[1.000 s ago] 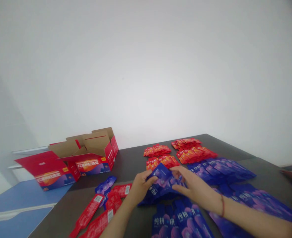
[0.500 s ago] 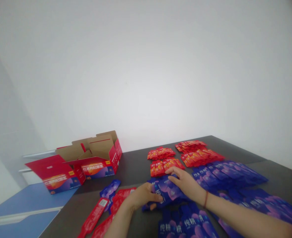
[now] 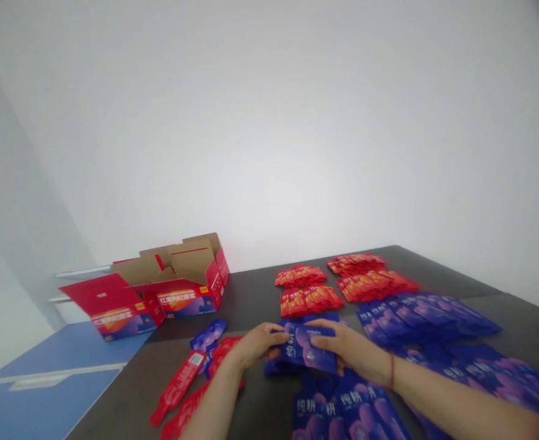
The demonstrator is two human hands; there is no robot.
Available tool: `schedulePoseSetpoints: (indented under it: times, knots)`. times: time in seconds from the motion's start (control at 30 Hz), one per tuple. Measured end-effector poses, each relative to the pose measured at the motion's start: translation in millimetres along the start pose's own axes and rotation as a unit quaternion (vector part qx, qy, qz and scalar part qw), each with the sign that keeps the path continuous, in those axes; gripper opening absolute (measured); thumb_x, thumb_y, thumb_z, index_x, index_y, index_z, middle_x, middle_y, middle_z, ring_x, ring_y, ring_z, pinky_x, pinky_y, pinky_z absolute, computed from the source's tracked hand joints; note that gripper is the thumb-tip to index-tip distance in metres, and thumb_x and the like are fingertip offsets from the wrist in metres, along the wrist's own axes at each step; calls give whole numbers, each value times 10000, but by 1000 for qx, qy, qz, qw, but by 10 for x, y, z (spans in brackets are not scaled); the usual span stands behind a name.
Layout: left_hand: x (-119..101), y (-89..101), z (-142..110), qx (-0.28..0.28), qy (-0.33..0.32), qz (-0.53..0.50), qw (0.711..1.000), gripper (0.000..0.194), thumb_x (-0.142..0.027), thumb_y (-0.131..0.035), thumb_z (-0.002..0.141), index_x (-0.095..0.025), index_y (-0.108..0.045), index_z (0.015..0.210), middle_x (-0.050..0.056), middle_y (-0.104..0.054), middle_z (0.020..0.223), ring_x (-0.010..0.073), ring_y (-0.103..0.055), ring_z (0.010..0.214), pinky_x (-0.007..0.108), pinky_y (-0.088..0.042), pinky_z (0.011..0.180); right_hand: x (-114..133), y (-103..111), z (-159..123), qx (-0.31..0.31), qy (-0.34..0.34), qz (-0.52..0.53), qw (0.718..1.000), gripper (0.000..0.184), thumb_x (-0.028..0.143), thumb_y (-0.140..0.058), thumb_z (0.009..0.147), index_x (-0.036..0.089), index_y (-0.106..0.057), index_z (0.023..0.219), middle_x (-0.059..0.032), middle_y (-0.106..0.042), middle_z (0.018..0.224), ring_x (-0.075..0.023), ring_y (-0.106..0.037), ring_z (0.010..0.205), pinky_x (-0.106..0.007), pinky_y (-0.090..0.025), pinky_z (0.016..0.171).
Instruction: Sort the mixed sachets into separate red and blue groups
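Observation:
My left hand [image 3: 258, 345] and my right hand [image 3: 347, 348] both grip a small bundle of blue-purple sachets [image 3: 308, 348], one hand at each side, just above the dark table top [image 3: 251, 287]. More blue sachets lie under the bundle, and my fingers hide part of it. Rows of blue sachets [image 3: 416, 318] lie to the right of my right hand. Just ahead of my hands are red-orange sachets [image 3: 310, 300]. Long red sachets [image 3: 178, 379] lie near my left wrist, beside a few blue ones [image 3: 209, 336].
An open red cardboard carton [image 3: 178, 284] with brown inner flaps stands at the table's far left. More red sachets [image 3: 373, 284] lie at the back right. Below the table's left edge is a blue surface [image 3: 54, 379]. A white wall rises behind.
My hands have drawn closer together on the blue bundle, which now looks tidier and more compact. The whole view has shifted slightly as my head moved.

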State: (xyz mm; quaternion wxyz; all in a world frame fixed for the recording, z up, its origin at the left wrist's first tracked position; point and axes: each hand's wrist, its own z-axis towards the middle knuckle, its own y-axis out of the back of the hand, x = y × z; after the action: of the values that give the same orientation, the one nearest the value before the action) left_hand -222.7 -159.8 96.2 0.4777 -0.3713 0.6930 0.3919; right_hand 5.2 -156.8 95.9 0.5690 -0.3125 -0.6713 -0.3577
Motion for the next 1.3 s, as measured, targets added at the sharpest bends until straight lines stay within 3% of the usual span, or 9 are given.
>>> schedulePoseSetpoints:
  times: [0.23, 0.37, 0.53, 0.63, 0.77, 0.87, 1.0, 1.17, 1.3]
  knots:
    - [-23, -117, -126, 56, 39, 110, 992, 446, -587, -611, 681, -153, -560, 589, -72, -458, 428, 58, -330, 387, 206, -220, 429, -173, 38, -112, 60, -41, -61, 995, 470, 257, -637, 722, 204, -562, 1183, 25, -624, 689, -83, -483, 404, -203, -401, 403]
    - [167, -275, -447, 17, 96, 144, 985, 482, -627, -556, 694, -155, -569, 598, -58, -482, 442, 66, -359, 372, 205, -230, 419, -266, -23, -262, 44, 20, -200, 979, 390, 142, -541, 766, 201, -568, 1150, 4, -641, 784, -112, -564, 522, -230, -471, 510]
    - [645, -290, -977, -65, 156, 181, 969, 551, -690, -411, 736, -170, -530, 600, -57, -446, 412, 78, -355, 353, 206, -266, 413, -370, -483, -478, -15, 225, -447, 865, 371, 129, -530, 797, 163, -579, 1163, -93, -609, 1135, -239, -543, 1055, -371, -421, 937]
    - [822, -213, -1232, -165, 157, 327, 917, 485, -602, -396, 794, -171, -549, 632, -14, -529, 489, 135, -503, 460, 239, -395, 491, -490, -868, -492, 45, 300, -503, 809, 464, 315, -550, 839, 107, -521, 1252, -138, -528, 1296, -276, -460, 1193, -385, -338, 1036]
    - [963, -268, -1347, -332, -34, 535, 776, 317, -373, -480, 831, -197, -585, 1073, 89, -631, 1110, 247, -575, 1059, 382, -462, 892, -635, -1229, -371, 100, 297, -526, 791, 733, 526, -496, 834, -15, -426, 1323, -237, -398, 1385, -332, -351, 1291, -437, -255, 1089]
    - [1141, -448, -1258, -242, -154, 580, 763, 577, -244, -466, 847, -259, -292, 1397, 84, -454, 1383, 217, -450, 1244, 370, -433, 984, -671, -1282, -306, 123, 237, -513, 816, 773, 516, -476, 836, -40, -354, 1360, -253, -331, 1411, -338, -285, 1326, -455, -204, 1108]
    - [1380, -577, -1106, -151, -175, 586, 777, 911, -305, -551, 813, -214, 93, 1452, 154, -275, 1476, 278, -308, 1335, 461, -385, 1028, -672, -1177, -332, 155, 218, -491, 829, 690, 394, -406, 879, -19, -247, 1408, -206, -201, 1471, -280, -164, 1372, -385, -166, 1129]
    - [1493, -484, -1093, -115, -142, 589, 787, 1016, -357, -623, 759, -216, 114, 1444, 164, -224, 1488, 314, -270, 1344, 489, -360, 1042, -721, -1082, -347, 147, 232, -512, 814, 585, 311, -367, 903, 17, -294, 1404, -178, -270, 1453, -260, -250, 1348, -378, -275, 1094]
    - [1494, -455, -1141, -153, -143, 603, 770, 950, -199, -600, 715, -234, -13, 1462, 140, -301, 1460, 301, -357, 1303, 464, -420, 1003, -780, -1088, -327, 116, 272, -531, 794, 568, 296, -405, 895, 30, -331, 1391, -177, -323, 1429, -259, -305, 1325, -374, -327, 1070]
